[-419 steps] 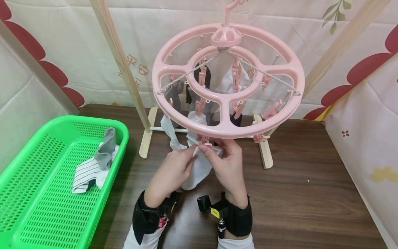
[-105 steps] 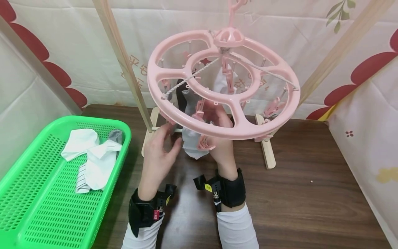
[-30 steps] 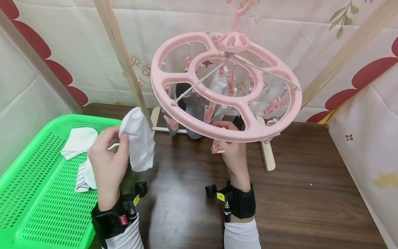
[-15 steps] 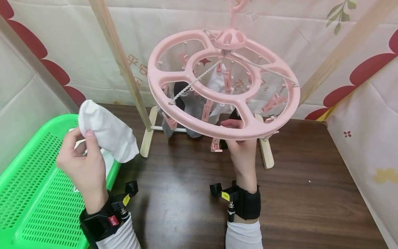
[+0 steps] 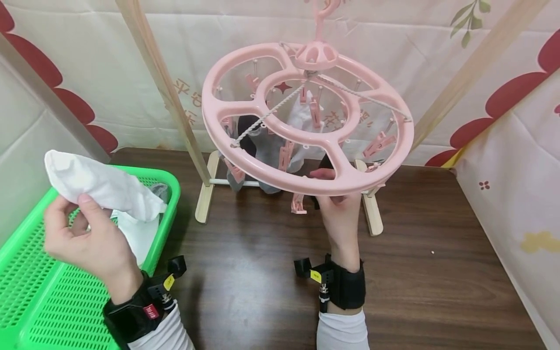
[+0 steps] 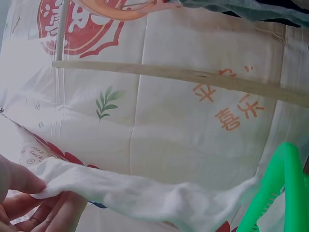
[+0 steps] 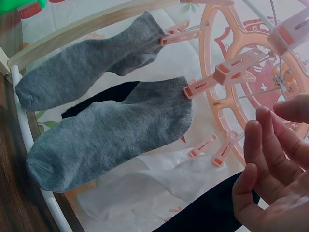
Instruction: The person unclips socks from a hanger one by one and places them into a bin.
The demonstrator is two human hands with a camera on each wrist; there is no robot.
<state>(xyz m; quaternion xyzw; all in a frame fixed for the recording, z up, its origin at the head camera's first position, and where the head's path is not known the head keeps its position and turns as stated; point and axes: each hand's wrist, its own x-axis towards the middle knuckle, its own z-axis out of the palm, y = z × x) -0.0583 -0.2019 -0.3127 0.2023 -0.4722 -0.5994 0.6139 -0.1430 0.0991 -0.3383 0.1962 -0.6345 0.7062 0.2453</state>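
A white sock (image 5: 102,184) is pinched between the thumb and fingers of my left hand (image 5: 89,238), held over the green basket (image 5: 173,197). The left wrist view shows it stretching away from my fingertips toward the basket rim. My right hand (image 5: 341,214) is under the front rim of the round pink clip hanger (image 5: 267,172). Its fingers are loosely bent with nothing between them in the right wrist view. Near them, two grey socks (image 7: 116,133) hang from pink clips (image 7: 199,88), with a white sock (image 7: 140,181) and a black sock (image 7: 207,208) beyond.
More white cloth (image 5: 137,236) and a grey sock (image 5: 160,191) lie in the basket. A wooden stand with an upright post (image 5: 164,87) and flat feet (image 5: 373,214) supports the hanger on the brown table (image 5: 437,291). A printed cloth wall stands behind.
The white sock left the hanger and my left hand carried it leftward to above the basket. My right hand shifted slightly right and stayed at the hanger's front. Earlier, both hands worked at a front clip.
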